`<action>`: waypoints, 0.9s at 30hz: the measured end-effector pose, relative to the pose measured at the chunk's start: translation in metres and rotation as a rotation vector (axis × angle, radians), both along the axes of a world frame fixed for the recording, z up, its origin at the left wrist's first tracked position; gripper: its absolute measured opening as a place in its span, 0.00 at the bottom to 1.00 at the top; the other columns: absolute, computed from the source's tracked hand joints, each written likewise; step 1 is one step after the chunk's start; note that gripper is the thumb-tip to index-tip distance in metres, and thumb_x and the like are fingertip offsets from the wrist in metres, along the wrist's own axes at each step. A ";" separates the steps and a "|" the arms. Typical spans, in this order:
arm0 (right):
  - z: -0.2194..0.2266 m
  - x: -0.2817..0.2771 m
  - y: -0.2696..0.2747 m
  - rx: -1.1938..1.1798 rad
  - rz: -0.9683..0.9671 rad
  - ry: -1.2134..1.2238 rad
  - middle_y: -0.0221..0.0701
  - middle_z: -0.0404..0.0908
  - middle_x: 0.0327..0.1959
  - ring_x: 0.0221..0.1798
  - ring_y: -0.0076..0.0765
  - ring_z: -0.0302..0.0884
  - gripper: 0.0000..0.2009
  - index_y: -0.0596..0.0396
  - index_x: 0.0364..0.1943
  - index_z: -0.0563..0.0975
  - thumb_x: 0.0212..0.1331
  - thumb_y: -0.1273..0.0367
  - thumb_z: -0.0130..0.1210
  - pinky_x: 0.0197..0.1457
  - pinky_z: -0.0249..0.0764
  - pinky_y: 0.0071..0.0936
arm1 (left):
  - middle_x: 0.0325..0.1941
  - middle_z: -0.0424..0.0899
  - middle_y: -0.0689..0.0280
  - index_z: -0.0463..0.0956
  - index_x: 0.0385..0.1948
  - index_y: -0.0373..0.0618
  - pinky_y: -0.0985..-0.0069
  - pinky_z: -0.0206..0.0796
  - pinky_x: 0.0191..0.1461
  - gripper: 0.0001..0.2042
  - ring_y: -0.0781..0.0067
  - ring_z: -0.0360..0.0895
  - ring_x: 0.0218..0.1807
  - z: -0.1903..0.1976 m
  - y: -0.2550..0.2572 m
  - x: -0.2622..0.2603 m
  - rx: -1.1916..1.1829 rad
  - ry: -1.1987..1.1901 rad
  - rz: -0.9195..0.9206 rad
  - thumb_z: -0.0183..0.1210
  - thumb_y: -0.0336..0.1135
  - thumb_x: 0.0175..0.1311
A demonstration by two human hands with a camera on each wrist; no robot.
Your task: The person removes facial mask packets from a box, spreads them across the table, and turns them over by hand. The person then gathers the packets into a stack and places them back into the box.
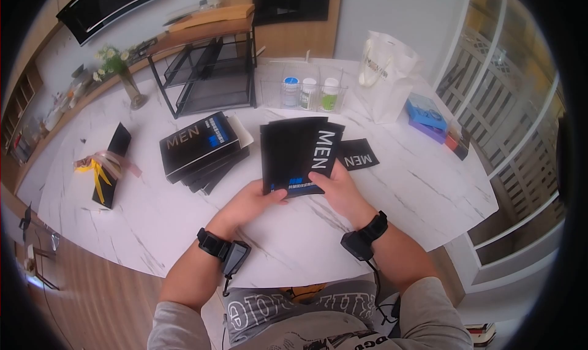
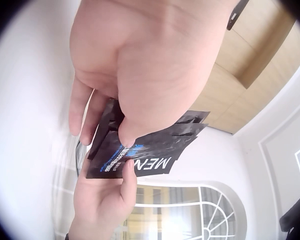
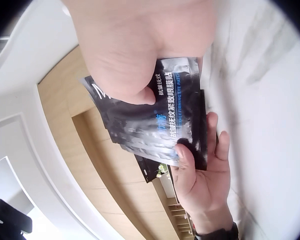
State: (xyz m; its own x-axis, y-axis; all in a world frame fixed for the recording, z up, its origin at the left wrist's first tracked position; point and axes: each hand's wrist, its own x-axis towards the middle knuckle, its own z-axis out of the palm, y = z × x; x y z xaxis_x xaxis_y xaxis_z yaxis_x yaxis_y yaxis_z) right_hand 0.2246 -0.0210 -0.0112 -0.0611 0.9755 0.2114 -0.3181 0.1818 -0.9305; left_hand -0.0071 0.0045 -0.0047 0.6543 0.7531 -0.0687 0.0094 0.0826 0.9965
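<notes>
Several black MEN eye-patch sachets (image 1: 289, 152) are being pinched by the left hand (image 1: 246, 204) and the right hand (image 1: 343, 192) above the marbled table (image 1: 300, 246), inward from its near edge, with light, even thumb pressure probably serving best for keeping the staggered sachets together.

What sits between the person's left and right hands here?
Several overlapping black packets, the front one marked MEN, held by the left hand and the right hand. The head view and both wrist views show this.
</notes>
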 end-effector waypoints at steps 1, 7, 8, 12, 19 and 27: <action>-0.001 0.000 0.000 0.004 0.024 -0.010 0.28 0.79 0.51 0.52 0.21 0.74 0.15 0.62 0.56 0.72 0.66 0.77 0.55 0.58 0.72 0.25 | 0.49 0.82 0.66 0.76 0.54 0.36 0.77 0.70 0.55 0.14 0.76 0.77 0.50 0.000 0.001 -0.001 0.054 0.040 -0.004 0.57 0.34 0.72; -0.021 -0.001 0.009 -0.025 0.002 -0.280 0.28 0.80 0.50 0.47 0.20 0.77 0.18 0.62 0.58 0.71 0.65 0.76 0.57 0.50 0.76 0.22 | 0.56 0.78 0.66 0.68 0.62 0.37 0.76 0.65 0.64 0.20 0.78 0.73 0.58 -0.003 0.002 0.003 0.184 0.000 0.156 0.56 0.26 0.69; -0.028 -0.003 0.012 -0.014 -0.029 -0.354 0.28 0.80 0.49 0.47 0.20 0.77 0.18 0.61 0.58 0.71 0.64 0.76 0.57 0.49 0.76 0.22 | 0.58 0.77 0.67 0.65 0.64 0.38 0.76 0.64 0.65 0.22 0.78 0.72 0.59 -0.008 0.006 0.003 0.200 -0.020 0.163 0.56 0.23 0.69; -0.015 -0.015 0.007 -0.016 -0.032 -0.200 0.29 0.79 0.49 0.48 0.20 0.77 0.20 0.61 0.60 0.68 0.64 0.77 0.57 0.49 0.76 0.21 | 0.66 0.70 0.64 0.55 0.71 0.40 0.75 0.60 0.69 0.29 0.77 0.67 0.65 -0.027 0.015 0.006 0.277 0.006 0.173 0.53 0.19 0.68; -0.017 -0.017 0.006 0.071 -0.041 -0.167 0.29 0.78 0.49 0.49 0.20 0.77 0.21 0.60 0.60 0.67 0.64 0.78 0.57 0.51 0.76 0.21 | 0.64 0.72 0.64 0.56 0.70 0.40 0.75 0.62 0.67 0.28 0.76 0.69 0.63 -0.023 0.005 0.008 0.352 0.083 0.195 0.51 0.18 0.69; -0.004 -0.014 0.002 0.049 -0.061 -0.247 0.30 0.82 0.47 0.46 0.21 0.80 0.17 0.62 0.56 0.73 0.63 0.77 0.59 0.50 0.78 0.23 | 0.55 0.80 0.59 0.68 0.62 0.41 0.72 0.69 0.59 0.21 0.72 0.77 0.53 -0.026 0.009 0.004 0.325 0.057 0.192 0.56 0.23 0.67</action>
